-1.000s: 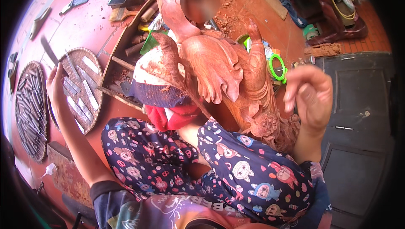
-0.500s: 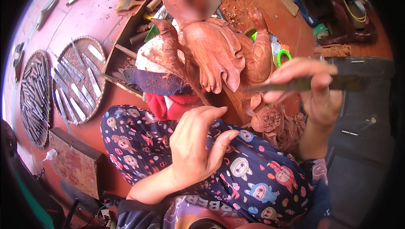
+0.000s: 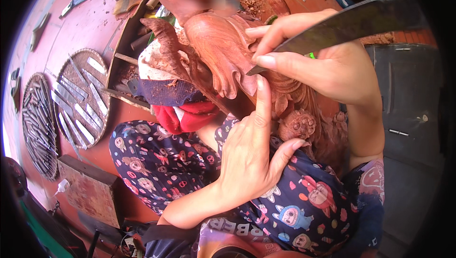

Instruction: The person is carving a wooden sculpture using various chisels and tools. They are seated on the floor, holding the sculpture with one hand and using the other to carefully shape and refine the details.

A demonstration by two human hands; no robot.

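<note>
A reddish-brown wood carving (image 3: 206, 37) with flowing folds lies in front of me, propped on cloths. My right hand (image 3: 327, 70) is closed around a long dark carving knife (image 3: 356, 23), thumb and fingers pinching it near its narrow end. The knife's pointed tip meets the edge of a carved fold. My left hand (image 3: 247, 153) is open, index finger stretched up to that same fold, its fingertip just beside the knife tip. The left thumb sticks out near a round carved flower-like knob (image 3: 300, 126). Part of the carving is hidden behind my right hand.
On the left stand two round woven trays, one with dark slim tools (image 3: 38, 125), one with flat pale blades (image 3: 97, 91). A wooden box (image 3: 118, 75) and a red cloth (image 3: 190, 115) lie beside the carving. A wooden block (image 3: 90, 191) sits lower left, a dark panel (image 3: 408, 115) right.
My right hand has brought the knife left and down onto the carved fold. The left hand has moved up and right, its index finger now stretched to the wood. The view has shifted slightly.
</note>
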